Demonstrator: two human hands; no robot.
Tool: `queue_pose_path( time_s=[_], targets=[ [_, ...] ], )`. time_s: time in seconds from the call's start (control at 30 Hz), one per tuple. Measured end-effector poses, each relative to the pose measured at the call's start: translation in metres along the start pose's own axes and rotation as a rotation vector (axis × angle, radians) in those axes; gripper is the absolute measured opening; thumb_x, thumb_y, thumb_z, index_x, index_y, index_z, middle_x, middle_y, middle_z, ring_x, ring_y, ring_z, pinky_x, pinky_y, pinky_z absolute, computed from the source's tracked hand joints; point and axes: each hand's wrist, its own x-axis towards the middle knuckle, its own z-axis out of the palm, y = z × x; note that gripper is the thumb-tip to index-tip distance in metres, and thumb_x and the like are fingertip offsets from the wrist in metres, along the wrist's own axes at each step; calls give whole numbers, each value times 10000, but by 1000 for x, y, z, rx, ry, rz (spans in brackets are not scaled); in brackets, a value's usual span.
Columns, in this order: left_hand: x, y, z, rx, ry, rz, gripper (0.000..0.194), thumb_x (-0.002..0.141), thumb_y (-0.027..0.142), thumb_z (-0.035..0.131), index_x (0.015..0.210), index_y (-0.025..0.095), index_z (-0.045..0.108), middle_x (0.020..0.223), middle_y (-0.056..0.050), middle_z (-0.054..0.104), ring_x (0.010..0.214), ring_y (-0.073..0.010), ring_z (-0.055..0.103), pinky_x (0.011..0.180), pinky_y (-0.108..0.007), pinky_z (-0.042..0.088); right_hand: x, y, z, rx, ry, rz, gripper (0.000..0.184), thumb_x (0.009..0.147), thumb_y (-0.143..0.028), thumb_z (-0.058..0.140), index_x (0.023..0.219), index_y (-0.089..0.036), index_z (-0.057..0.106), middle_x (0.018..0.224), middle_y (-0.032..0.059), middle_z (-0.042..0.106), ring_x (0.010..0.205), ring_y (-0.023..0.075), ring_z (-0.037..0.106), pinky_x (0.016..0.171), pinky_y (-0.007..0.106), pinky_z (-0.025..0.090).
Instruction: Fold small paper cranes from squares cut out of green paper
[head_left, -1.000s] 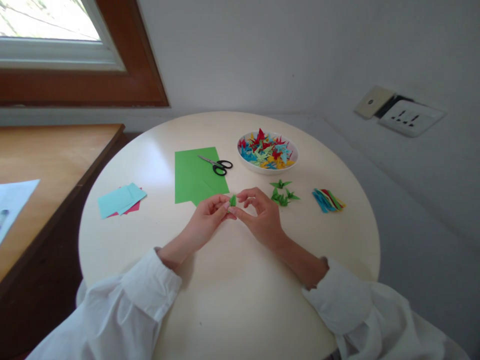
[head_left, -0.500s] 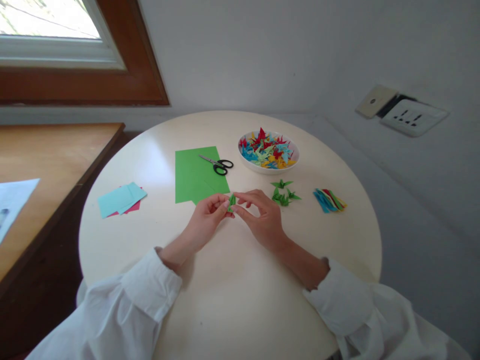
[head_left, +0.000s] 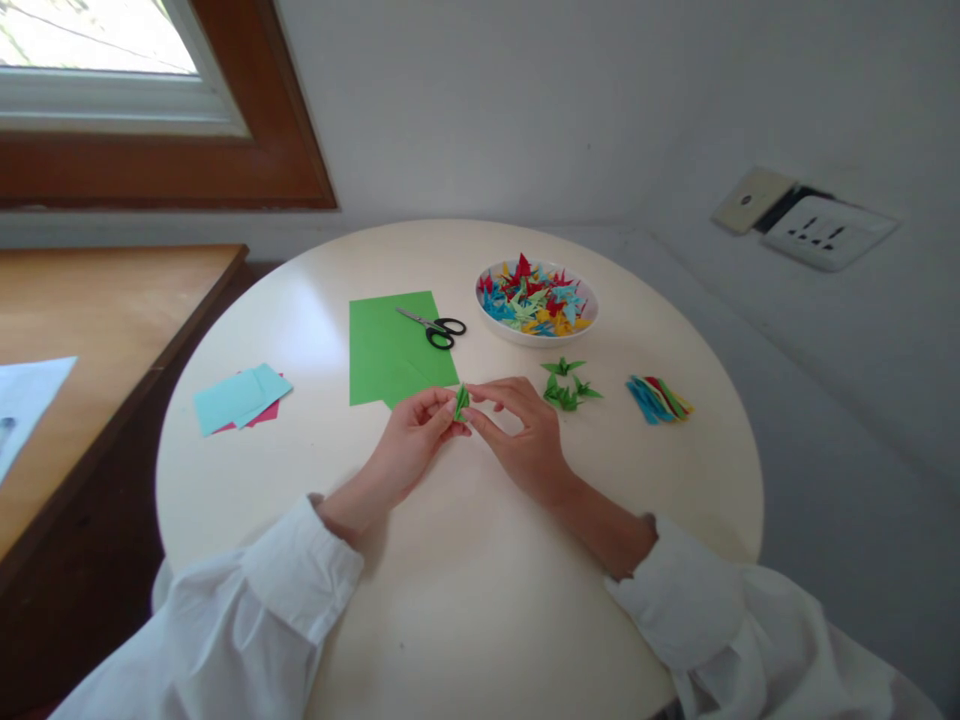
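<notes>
A small folded piece of green paper [head_left: 462,402] stands between my two hands, over the middle of the round table. My left hand [head_left: 417,432] pinches it from the left with thumb and fingers. From the right, the thumb and index finger of my right hand [head_left: 528,430] close on its edge. Its lower part is partly hidden by my fingertips. Just right of my right hand lie several green paper cranes [head_left: 567,388]. Behind my left hand is a green sheet of paper [head_left: 382,350], with black-handled scissors [head_left: 435,326] resting on it.
A white bowl [head_left: 540,341] full of coloured paper cranes stands at the back. Folded paper strips [head_left: 657,400] lie at right, light blue paper squares [head_left: 238,398] over red ones at left. The white table [head_left: 450,600] stands near a wooden desk [head_left: 112,290] and a wall socket [head_left: 829,232].
The folded green paper has turned slightly in my fingers and shows more of its face. Both hands stay in almost the same place.
</notes>
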Motion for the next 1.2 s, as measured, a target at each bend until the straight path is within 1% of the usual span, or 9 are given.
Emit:
queue_pose_path(
  time_s=[0.13,0.3,0.5,0.63,0.73,0.97,1.07,1.2],
  targets=[
    [0,1,0,43,-1,6,285,601,364,776,689,139,624,637,24,578,599,-75,511,617,-212,434,1,1,-1,18,-16,29,139,753,-137,631,856,-230,631,767,8,657,741,158,577,603,292,469],
    [2,0,-4,185,-5,38,315,624,414,745,679,139,600,649,18,574,601,-84,506,614,-226,425,4,5,-5,42,-83,42,105,737,-138,633,787,-216,582,755,0,637,690,138,558,595,278,453],
    [1,3,-4,384,0,86,325,688,454,675,679,142,583,623,22,553,576,-87,483,576,-222,397,6,7,-8,11,-122,-1,103,739,-138,624,757,-215,559,735,1,627,665,137,534,583,275,444],
    [1,5,-4,437,1,103,306,697,433,668,668,141,579,611,17,555,568,-92,476,557,-218,383,6,7,-7,-21,-121,-60,105,746,-126,612,762,-215,558,731,6,627,680,144,544,577,276,445],
    [0,6,-3,453,10,113,277,698,403,673,668,141,591,599,14,558,560,-96,477,552,-218,381,6,7,-7,-42,-129,-99,111,749,-113,604,761,-215,561,728,9,628,696,150,561,578,280,448],
    [0,3,-2,441,72,150,204,692,333,696,689,147,612,630,4,592,599,-115,539,602,-237,424,6,4,-7,-55,-104,-89,117,760,-108,588,728,-216,556,690,0,624,672,146,565,573,278,443],
    [1,2,-2,395,71,147,217,668,339,720,696,150,617,664,1,613,624,-121,568,634,-251,455,6,3,-7,-69,-81,-92,120,764,-106,583,719,-215,558,674,-2,617,659,145,559,580,280,443],
    [1,1,0,306,64,126,281,620,383,753,693,146,621,675,5,624,643,-121,586,672,-266,483,5,2,-6,-85,-59,-110,123,770,-106,572,714,-214,557,659,-3,610,645,146,553,574,281,437]
  ],
)
